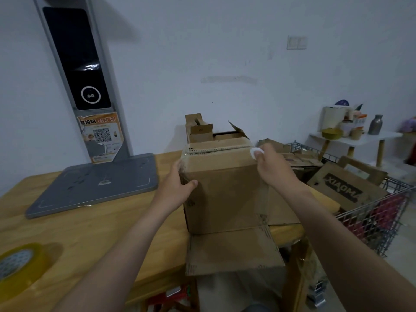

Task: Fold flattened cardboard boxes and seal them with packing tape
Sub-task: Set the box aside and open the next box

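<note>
A brown cardboard box (225, 190) stands on the wooden table (94, 233), its far top seam covered with clear tape and its near bottom flap (234, 251) hanging open over the table edge. My left hand (177, 179) grips the box's upper left corner, thumb on the near face. At the upper right corner my right hand (267, 163) pinches a small white object (256, 152). A roll of yellowish packing tape (20, 264) lies at the table's near left.
A grey kiosk stand (94, 181) with a dark screen rises at the table's back left. More boxes (202, 131) sit behind the one I hold. A wire cart (371, 212) with flattened cardboard stands to the right, a small white table (355, 137) beyond it.
</note>
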A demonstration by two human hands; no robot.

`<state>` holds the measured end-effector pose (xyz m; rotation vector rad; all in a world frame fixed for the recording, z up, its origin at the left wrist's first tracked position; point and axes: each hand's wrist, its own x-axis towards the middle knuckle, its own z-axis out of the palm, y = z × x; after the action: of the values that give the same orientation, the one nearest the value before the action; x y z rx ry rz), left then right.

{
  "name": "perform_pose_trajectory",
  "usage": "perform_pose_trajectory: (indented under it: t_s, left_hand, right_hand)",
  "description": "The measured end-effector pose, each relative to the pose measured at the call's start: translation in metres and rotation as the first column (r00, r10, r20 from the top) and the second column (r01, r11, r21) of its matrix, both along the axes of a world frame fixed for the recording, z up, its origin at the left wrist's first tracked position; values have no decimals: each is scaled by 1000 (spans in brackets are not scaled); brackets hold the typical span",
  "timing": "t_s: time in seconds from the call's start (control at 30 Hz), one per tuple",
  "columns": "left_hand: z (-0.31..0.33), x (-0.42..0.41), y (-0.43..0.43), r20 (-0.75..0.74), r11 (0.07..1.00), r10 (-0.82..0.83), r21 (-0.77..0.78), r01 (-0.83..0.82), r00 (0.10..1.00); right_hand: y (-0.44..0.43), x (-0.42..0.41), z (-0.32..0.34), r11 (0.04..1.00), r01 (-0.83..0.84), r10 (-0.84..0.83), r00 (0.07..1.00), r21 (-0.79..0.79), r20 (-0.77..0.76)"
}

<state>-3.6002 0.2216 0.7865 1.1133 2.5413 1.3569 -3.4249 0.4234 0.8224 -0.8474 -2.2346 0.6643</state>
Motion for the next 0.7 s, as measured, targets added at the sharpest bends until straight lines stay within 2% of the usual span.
perform_pose_trajectory:
  t_s: [0.13,0.3,0.47,0.57,0.7]
  left_hand:
    - [0,3,-13,-85,990,134,46,-130,987]
    - [16,-4,-55,-110,966,253,80,-245,961]
    - [25,-31,-119,-163,937,349,99,-336,923]
    - [21,-44,-146,-116,930,363,102,-352,925]
    - [13,-61,-166,-113,933,358,6,-360,927]
  right_hand:
    - [-23,-4,-2,997,-17,24,995,79,-92]
    - [-74,-18,4,973,-89,105,992,213,-67]
    - [-126,-46,-1,966,-201,224,964,160,-144]
    - [-156,-70,-6,956,-241,266,952,169,-153]
    - [-172,-90,-6,945,-278,306,937,170,-169]
